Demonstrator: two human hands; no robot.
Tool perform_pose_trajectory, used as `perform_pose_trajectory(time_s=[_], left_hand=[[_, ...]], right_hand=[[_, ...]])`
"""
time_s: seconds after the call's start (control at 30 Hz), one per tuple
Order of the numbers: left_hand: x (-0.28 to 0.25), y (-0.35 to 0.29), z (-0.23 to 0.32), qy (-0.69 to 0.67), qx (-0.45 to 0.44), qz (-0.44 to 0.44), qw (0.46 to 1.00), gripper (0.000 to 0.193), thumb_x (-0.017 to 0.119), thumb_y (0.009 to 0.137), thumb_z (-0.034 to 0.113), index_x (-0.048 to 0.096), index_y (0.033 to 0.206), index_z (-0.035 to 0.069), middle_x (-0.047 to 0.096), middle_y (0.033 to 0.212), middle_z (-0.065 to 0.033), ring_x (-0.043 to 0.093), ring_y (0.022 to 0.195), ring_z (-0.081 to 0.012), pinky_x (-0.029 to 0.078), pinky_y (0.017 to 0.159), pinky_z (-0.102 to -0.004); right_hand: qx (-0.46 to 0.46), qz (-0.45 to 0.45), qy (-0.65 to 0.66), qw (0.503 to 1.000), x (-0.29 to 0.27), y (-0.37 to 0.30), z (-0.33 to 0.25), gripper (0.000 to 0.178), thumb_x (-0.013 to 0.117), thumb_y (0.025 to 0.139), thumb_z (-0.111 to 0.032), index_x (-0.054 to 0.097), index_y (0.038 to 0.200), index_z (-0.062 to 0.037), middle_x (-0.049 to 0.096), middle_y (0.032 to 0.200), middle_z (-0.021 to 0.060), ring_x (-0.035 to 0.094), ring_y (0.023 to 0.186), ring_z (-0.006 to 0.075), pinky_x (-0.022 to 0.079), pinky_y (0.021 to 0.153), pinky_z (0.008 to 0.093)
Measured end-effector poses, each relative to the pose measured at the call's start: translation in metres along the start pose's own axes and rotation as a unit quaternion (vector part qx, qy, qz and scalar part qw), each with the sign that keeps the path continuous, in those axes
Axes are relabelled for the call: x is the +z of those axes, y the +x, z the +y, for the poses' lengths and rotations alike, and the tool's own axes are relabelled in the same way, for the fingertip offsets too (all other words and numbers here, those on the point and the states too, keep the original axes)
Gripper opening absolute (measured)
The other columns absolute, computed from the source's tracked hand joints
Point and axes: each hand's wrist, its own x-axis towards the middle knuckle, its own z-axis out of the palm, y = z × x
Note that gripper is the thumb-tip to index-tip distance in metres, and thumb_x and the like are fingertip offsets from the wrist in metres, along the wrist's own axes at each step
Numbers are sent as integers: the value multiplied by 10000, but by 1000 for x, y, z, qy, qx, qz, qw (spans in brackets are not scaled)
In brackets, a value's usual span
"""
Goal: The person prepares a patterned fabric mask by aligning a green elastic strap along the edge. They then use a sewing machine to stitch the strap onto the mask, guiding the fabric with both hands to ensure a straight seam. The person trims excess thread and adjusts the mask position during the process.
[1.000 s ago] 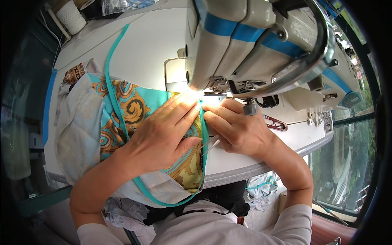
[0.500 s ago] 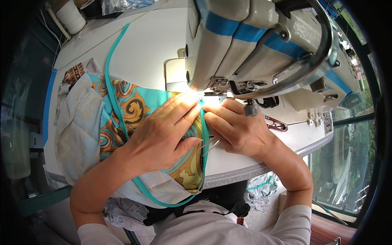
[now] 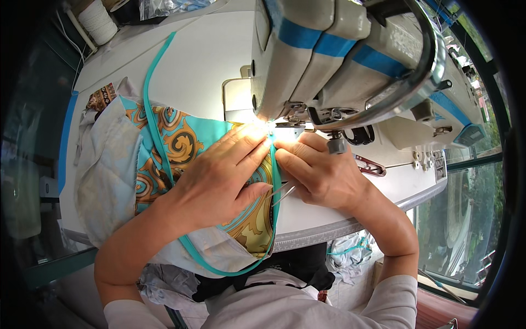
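Note:
A turquoise and gold printed fabric [image 3: 183, 140], pale on its reverse, lies under the sewing machine [image 3: 307, 60]. Flat on it rests my left hand [image 3: 219, 170], fingers stretched toward the brightly lit presser foot and thumb apart. A narrow teal strip [image 3: 275, 181] runs along the fabric's right edge to the foot; its other stretch loops over my lap and back across the cloth. My right hand [image 3: 323, 170] is closed at the strip's right side, fingertips near the foot. Thin metal tweezers [image 3: 286, 193] poke out from its curled fingers. Glare hides the needle.
A dark red tool [image 3: 371, 165] and several bobbins [image 3: 424, 159] lie right of the machine on the white table [image 3: 323, 219]. A white thread cone [image 3: 97, 22] stands at the far left. Crumpled cloth [image 3: 350, 255] sits below the table's front edge.
Both hands stay in nearly the same place by the presser foot. The whole view has shifted very slightly; fabric and strip show hardly any movement.

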Motion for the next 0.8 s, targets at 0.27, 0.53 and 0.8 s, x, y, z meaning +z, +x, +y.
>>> perform_pose_trajectory(time_s=[0.27, 0.53, 0.8], left_hand=[[1, 1, -1, -4, -9, 1, 1000, 653, 801, 894, 204, 576, 1452, -50, 549, 1498, -234, 524, 1412, -448, 439, 1194, -506], [0, 2, -1, -3, -6, 2, 1000, 650, 799, 896, 202, 579, 1457, -41, 556, 1497, -225, 523, 1417, -441, 444, 1189, -503], [0, 2, -3, 1, -7, 9, 1000, 635, 791, 907, 201, 584, 1461, -27, 562, 1496, -222, 528, 1413, -438, 447, 1185, -496]], right_hand=[[4, -16, -5, 1000, 0, 0, 1, 449, 747, 729, -131, 665, 1167, -73, 678, 875, 28, 680, 712, 229, 529, 569, 386], [4, -17, -15, 1000, -3, 1, 0, 405, 742, 739, -141, 640, 1125, -72, 648, 858, 30, 675, 733, 232, 524, 573, 378], [12, -30, -15, 999, -4, 2, -2, 377, 733, 756, -113, 643, 1120, -75, 638, 902, 29, 663, 776, 234, 536, 614, 381]])
